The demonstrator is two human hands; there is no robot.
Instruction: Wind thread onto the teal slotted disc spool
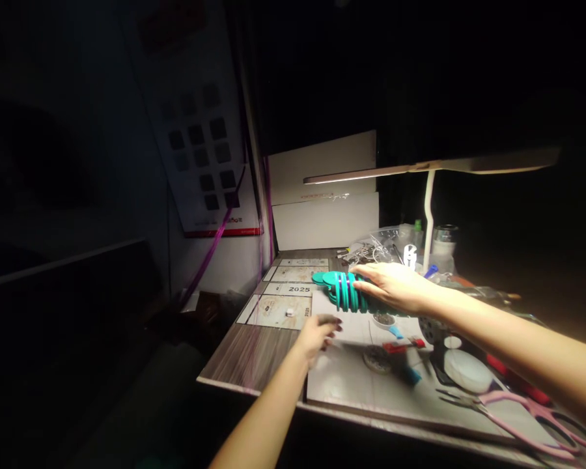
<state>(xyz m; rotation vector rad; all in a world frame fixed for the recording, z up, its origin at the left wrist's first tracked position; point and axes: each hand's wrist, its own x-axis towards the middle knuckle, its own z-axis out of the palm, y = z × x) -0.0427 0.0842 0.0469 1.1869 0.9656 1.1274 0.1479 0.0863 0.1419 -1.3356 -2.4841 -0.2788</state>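
- Teal bundle of rounded loops, with flat round-ended pieces at its left tip and purple showing between the loops (349, 292), is in our right hand (389, 286), held over the far part of a flat white board (344, 387)
- Our right thumb and fingers are clamped around the bundle's right part, so we judge the picking-up done; letting go is not yet done
- Our left hand (317, 335) holds nothing that we can see: its fingers are apart and slightly curled, near the board's left edge and well short of the bundle; we cannot tell whether they touch the surface
- Below the bundle, a small round dish with dark contents (383, 320), a round pale-rimmed reel (377, 359) and a red-and-white packet (401, 346) lie apart from our fingers, so we count these as not in use at this moment
- Near the board's right side, we see a white round lid-like piece (469, 370) and a metal tool with long pink handles (501, 395), neither of them in our hands
- Left of the board, a small white block (290, 312) sits on pale printed sheets marked 2025 (300, 289)
- Blur over the board hides finer detail, so we cannot tell whether anything there is finished
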